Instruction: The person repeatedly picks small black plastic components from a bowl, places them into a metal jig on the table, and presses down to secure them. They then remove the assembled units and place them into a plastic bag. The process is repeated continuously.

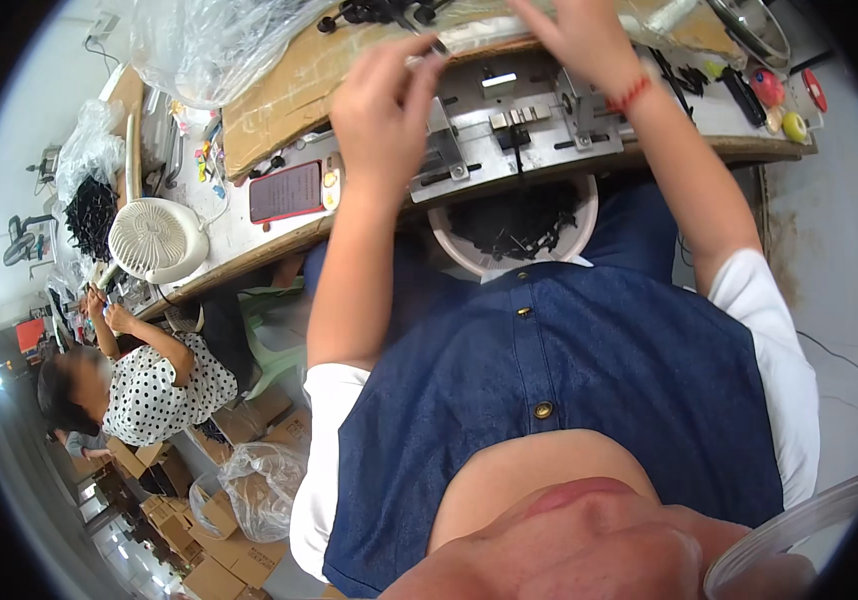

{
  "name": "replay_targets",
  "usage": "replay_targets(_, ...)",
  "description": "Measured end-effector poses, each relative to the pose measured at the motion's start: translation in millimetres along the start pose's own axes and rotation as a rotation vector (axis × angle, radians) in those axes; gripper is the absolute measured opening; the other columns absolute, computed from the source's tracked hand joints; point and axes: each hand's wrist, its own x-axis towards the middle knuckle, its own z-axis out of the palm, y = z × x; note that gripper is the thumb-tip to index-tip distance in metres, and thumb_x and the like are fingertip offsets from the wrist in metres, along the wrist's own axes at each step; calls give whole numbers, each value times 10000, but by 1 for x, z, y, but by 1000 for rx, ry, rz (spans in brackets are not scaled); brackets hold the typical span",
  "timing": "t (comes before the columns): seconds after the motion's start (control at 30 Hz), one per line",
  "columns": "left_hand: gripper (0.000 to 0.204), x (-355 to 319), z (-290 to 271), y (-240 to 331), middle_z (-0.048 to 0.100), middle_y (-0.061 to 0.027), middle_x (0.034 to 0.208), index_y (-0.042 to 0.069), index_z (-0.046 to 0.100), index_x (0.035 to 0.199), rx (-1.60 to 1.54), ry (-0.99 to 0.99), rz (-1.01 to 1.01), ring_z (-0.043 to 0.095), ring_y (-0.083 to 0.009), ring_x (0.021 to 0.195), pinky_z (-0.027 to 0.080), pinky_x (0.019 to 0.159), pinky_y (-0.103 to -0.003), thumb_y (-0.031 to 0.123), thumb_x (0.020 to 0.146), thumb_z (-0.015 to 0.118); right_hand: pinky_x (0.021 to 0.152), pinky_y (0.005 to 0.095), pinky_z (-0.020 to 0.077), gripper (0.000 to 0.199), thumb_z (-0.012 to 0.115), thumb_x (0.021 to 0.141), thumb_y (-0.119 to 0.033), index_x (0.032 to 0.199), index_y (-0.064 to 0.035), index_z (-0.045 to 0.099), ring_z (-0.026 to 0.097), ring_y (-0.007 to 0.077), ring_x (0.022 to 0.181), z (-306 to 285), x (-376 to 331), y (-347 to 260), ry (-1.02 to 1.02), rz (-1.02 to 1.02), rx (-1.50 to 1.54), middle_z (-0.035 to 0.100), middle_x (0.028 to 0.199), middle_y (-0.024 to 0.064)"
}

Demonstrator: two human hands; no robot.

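Observation:
My left hand (379, 120) is raised over the near part of the workbench, left of a metal jig. Its fingers are curled, with a small dark piece (438, 47) pinched at the tips. My right hand (589, 45) reaches beyond the jig; a finger or thumb sticks out to the left, and the other fingertips are cut off by the picture's upper rim. Nothing shows in it. Between my arms lies the metal jig (479, 170), a plate carrying brackets and a small block (521, 117). A white tube-like strip (484, 37) runs behind it.
Below the bench edge, a pale tub (590, 215) holds black parts. On the bench are a red-edged phone (286, 192), a white fan (157, 240), cardboard (274, 115) and plastic wrap (214, 45). At left another person (159, 390) works; cartons (219, 540) stand behind.

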Motion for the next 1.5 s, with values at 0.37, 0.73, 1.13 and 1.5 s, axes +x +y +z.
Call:
replay_targets(0.37, 213, -101, 54, 22, 619, -62, 1185, 132, 752, 1122, 3, -240, -34, 654, -192, 648, 549, 610, -366, 134, 909, 757, 728, 403, 552, 169, 718, 852, -159, 905, 0, 744, 704, 292, 736, 4, 35, 35, -109, 287, -46, 732, 783, 152)
replay_targets(0.73, 317, -95, 55, 30, 692, -85, 1317, 169, 741, 1234, 79, -265, -83, 735, -272, 858, 604, 747, -355, 151, 918, 752, 749, 251, 500, 130, 697, 908, -58, 1024, 0, 691, 650, 102, 860, -46, -28, -43, 40, 619, 918, 717, 964, 39)
replay_targets(1.13, 213, 59, 11, -16, 706, -175, 1031, 47, 749, 1058, 419, -269, 148, 659, -387, 967, 521, 869, -462, 71, 878, 639, 956, 412, 510, 186, 724, 873, -77, 1051, -48, 681, 574, 304, 1092, -26, -119, -72, -337, -16, 237, 651, 1229, 70)
replay_targets(1.5, 182, 70, -10, 6, 744, -132, 1040, 40, 745, 1045, -192, -445, -515, 666, -291, 849, 511, 770, -386, 82, 881, 677, 967, 412, 490, 276, 769, 833, -96, 1089, -35, 689, 573, 319, 1072, -19, -112, -63, -379, -87, 202, 674, 1240, 91)
